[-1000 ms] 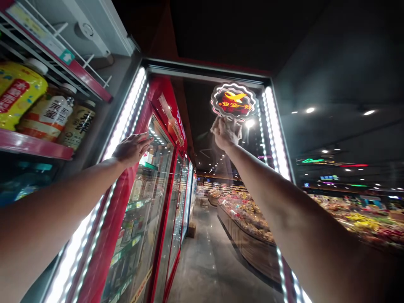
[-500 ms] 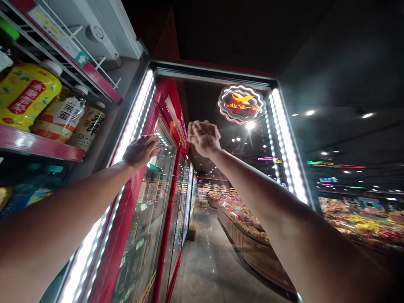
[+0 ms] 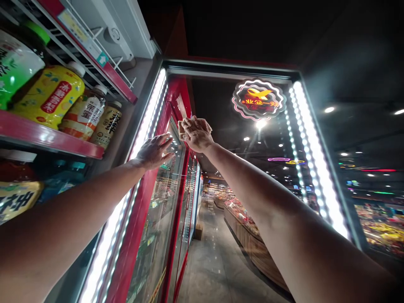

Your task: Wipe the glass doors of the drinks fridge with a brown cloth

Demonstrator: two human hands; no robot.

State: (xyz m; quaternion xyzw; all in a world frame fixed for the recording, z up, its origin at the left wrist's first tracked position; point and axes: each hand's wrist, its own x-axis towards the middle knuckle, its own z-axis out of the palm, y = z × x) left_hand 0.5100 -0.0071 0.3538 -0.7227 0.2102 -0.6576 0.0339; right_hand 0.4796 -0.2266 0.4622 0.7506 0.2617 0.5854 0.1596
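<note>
A glass door [image 3: 230, 147] with a dark frame and bright LED strips down both sides stands open in front of me. My right hand [image 3: 198, 138] is raised to the upper left part of the glass, fingers over a folded light-brown cloth [image 3: 206, 124] and pressing it to the pane. Lower and to the left, my left hand [image 3: 154, 152] has its fingers spread beside the door's left LED strip [image 3: 139, 147]. It holds nothing; whether it touches the glass, I cannot tell. A round lit sign [image 3: 259, 100] shows at the door's upper right.
Shelves on the left hold a yellow bottle [image 3: 52, 94] and several other drinks behind a red shelf edge [image 3: 50, 136]. Through the glass, a row of red-framed coolers [image 3: 176, 202], a grey floor aisle [image 3: 211, 252] and a curved wooden display counter [image 3: 249, 244] are visible.
The cloth hand has shifted slightly left across the glass, nearer the left hand. The left hand's fingers have spread wider. The view has turned, bringing more shelf bottles into sight.
</note>
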